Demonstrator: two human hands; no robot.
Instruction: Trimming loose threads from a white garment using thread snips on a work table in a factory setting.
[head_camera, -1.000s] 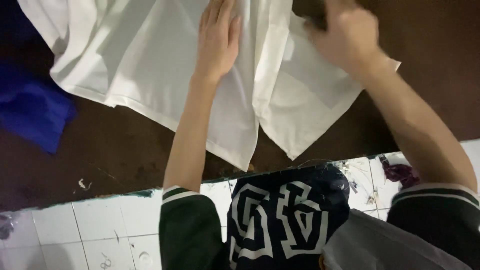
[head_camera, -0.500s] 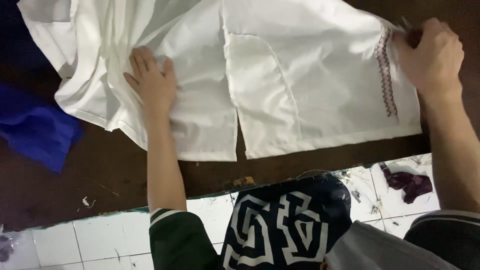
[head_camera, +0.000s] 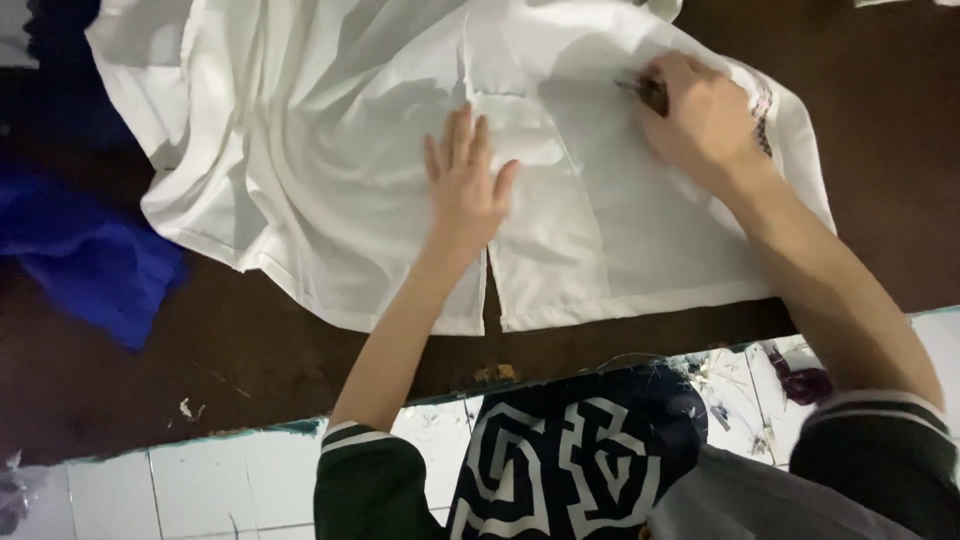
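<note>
White shirt (head_camera: 330, 180) lies spread on a dark brown table (head_camera: 150, 390); the left hand (head_camera: 465, 190) presses flat, fingers spread, while the right hand (head_camera: 700, 120) pinches a small dark tool (head_camera: 645, 90); white floor tiles (head_camera: 200, 490) show below.

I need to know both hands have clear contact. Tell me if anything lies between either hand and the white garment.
Nothing visible under the left hand: it lies flat on the white garment. The right hand rests on the garment too, but grips a small dark tool against the cloth.
</note>
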